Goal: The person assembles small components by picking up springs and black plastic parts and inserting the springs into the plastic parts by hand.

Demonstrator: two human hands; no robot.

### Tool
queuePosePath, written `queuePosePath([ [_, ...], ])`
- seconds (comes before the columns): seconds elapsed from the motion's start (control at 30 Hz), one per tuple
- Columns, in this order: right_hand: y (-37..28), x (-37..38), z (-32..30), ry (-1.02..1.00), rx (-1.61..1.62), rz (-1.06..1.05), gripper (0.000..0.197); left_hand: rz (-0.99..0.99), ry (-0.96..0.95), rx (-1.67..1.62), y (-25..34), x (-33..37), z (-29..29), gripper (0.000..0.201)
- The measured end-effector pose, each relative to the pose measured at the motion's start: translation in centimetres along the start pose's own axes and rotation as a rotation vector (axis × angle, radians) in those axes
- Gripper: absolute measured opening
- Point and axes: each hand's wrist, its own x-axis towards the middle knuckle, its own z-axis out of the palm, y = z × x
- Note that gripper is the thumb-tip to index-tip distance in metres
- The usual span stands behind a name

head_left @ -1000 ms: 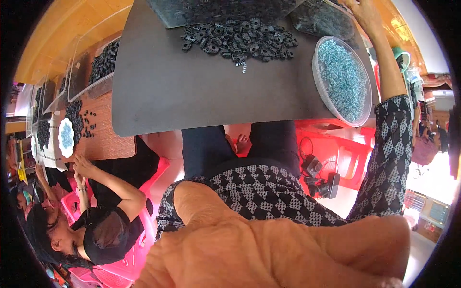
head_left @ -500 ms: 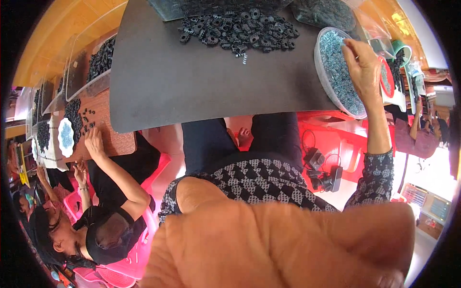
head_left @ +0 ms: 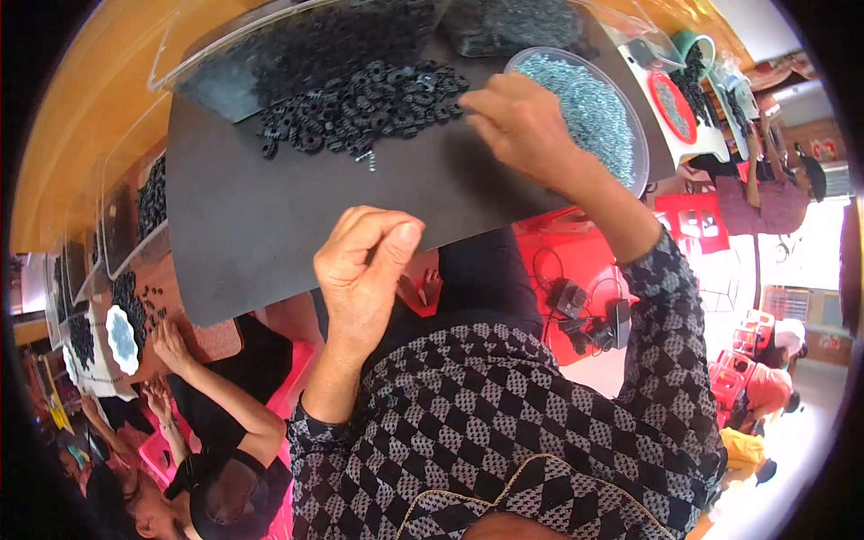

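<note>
Black-part pile [head_left: 364, 108]. Right hand [head_left: 526, 124]: hovering beside its right edge. Left hand [head_left: 354, 277]: hovering wearer-side of it. Both: fingers bending; any grasp, I cannot tell.

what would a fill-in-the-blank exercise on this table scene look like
The round tub on the grey table stands to the ____ of the heap of small parts.
Those small parts are ____ in colour.
The right hand is closer to the tub than the ____ hand.
The dish off the table's right edge has a ____ rim.
Missing words: right; black; left; red.
</note>
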Motion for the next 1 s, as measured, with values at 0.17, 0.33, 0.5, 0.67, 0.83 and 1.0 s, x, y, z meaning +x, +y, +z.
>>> queuePosePath([
  [0.17,0.9,0.7,1.8,-0.165,-0.267,-0.046,0.017,-0.027,0.015,-0.013,-0.7,0.5,0.6,0.014],
  [0.33,0.3,0.9,2.1,-0.165,-0.3,-0.112,0.014,0.006,0.091,0.018,-1.5,1.0,1.0,0.012],
  [0.5,-1.3,0.2,1.7,-0.152,-0.217,-0.112,0.008,-0.006,0.106,0.054,-1.7,1.1,1.1,0.012],
  [0.67,-3.7,-1.1,1.2,-0.161,-0.125,-0.082,0.009,0.018,0.143,0.069,-2.0,0.9,1.2,0.009],
  [0.83,-4.0,-1.8,1.6,-0.094,0.004,0.015,0.016,0.171,0.161,0.281,-1.9,1.1,1.3,0.009],
  [1.0,-6.4,-2.0,1.1,-0.042,0.367,0.342,0.012,0.091,0.182,0.219,-2.1,0.8,1.5,0.017],
])
